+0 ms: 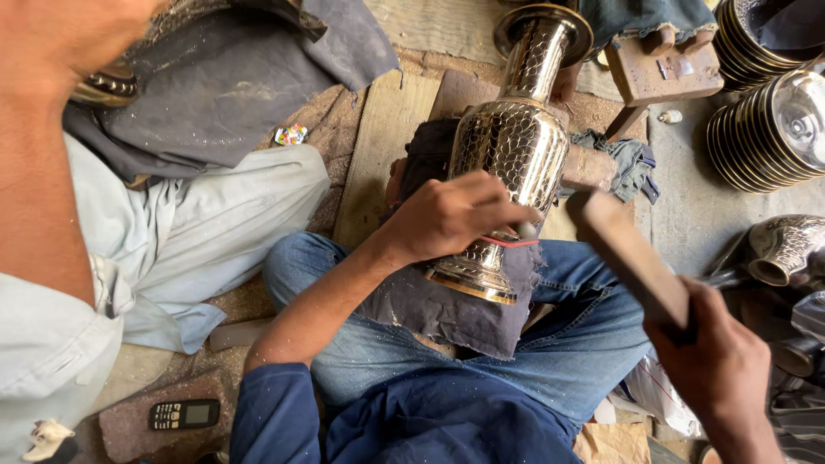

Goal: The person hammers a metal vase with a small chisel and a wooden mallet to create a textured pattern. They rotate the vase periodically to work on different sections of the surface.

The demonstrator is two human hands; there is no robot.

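A tall shiny metal vase [514, 146] with a scale-like pattern lies tilted across my lap on a dark cloth [455, 309]. My left hand [451, 215] rests against its lower body, fingers closed around a small metal punch tool with a red band [516, 237]. My right hand [718, 365] at the lower right grips a wooden mallet [626, 249], its head raised beside the vase and not touching it.
Another person in light clothes [172, 232] sits close at the left, an arm [34, 163] reaching over. Stacked metal bowls [765, 129] and another metal vessel [778, 245] lie at the right. A small phone [183, 414] rests on the floor, a wooden board [382, 146] beyond my knee.
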